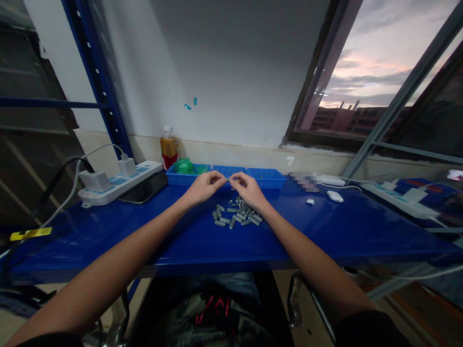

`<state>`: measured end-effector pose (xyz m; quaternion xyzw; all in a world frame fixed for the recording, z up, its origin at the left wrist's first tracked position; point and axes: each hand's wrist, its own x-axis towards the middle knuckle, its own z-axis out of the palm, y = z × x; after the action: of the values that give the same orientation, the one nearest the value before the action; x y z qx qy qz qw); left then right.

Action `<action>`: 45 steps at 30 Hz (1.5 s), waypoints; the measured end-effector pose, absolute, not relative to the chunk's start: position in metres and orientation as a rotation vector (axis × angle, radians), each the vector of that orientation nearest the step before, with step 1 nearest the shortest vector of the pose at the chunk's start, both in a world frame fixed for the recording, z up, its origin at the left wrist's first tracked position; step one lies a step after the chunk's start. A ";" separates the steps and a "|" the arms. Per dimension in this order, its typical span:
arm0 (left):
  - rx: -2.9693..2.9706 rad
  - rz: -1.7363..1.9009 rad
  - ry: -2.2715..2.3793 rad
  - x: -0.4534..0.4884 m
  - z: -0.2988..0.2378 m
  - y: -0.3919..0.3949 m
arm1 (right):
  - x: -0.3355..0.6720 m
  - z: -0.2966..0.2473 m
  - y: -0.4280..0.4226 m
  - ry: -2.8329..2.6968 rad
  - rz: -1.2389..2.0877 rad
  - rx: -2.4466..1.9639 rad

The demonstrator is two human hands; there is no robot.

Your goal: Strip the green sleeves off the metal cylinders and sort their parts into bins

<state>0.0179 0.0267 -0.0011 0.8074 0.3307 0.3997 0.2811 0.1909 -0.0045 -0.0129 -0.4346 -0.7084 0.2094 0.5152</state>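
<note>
My left hand (pixel 207 186) and my right hand (pixel 247 187) meet above the middle of the blue table, fingertips pinched close together. Between them is a tiny greyish piece, too small to name, and I cannot tell which hand bears it. Just below my hands lies a loose pile of small silvery metal cylinders (pixel 232 221), some scattered toward the table's front. Behind my fingers stands a blue divided tray (pixel 267 179); green plastic (pixel 185 166) sits in its left compartment, and my hands partly hide the middle one.
A drink bottle (pixel 169 147) stands behind the tray. To the left are a power strip (pixel 119 184) with chargers and a dark phone (pixel 143 188). On the right lie a white earbud case (pixel 334 196), an earbud (pixel 310 201) and another power strip (pixel 401 200) with cables.
</note>
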 end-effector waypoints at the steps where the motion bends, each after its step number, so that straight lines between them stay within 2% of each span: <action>1: 2.172 1.108 0.873 0.018 -0.001 0.025 | 0.191 -0.012 -0.004 -1.696 0.524 -1.043; 12: 2.276 1.107 0.852 0.017 0.003 0.024 | 0.190 -0.014 0.002 -1.602 0.750 -1.040; 14: 2.308 1.020 0.912 0.012 0.003 0.028 | 0.193 -0.013 0.006 -1.624 0.654 -1.053; 20: 2.552 0.262 0.789 -0.010 -0.001 0.038 | 0.218 -0.007 0.037 -1.638 0.236 -1.208; 25: 2.778 0.213 0.784 -0.015 -0.005 0.042 | 0.238 -0.011 0.056 -1.566 -0.146 -1.280; 31: 2.873 0.192 0.590 -0.008 -0.007 0.039 | 0.249 -0.014 0.037 -1.491 -0.181 -1.374; 34: 2.868 0.310 0.734 -0.006 -0.007 0.037 | 0.237 -0.010 0.026 -1.526 -0.110 -1.408; 37: 2.828 0.598 0.937 -0.005 -0.007 0.037 | 0.214 -0.007 0.014 -1.665 -0.046 -1.368; 41: 2.793 0.968 0.947 -0.004 -0.007 0.037 | 0.183 -0.008 0.001 -1.941 0.110 -1.243; 45: 2.781 1.101 0.949 0.001 -0.009 0.034 | 0.172 -0.013 0.002 -1.881 0.387 -1.202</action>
<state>0.0014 0.0340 -0.0091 0.8863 0.3024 0.3508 0.0019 0.1720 0.0018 -0.0130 -0.4804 -0.7519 0.1548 0.4242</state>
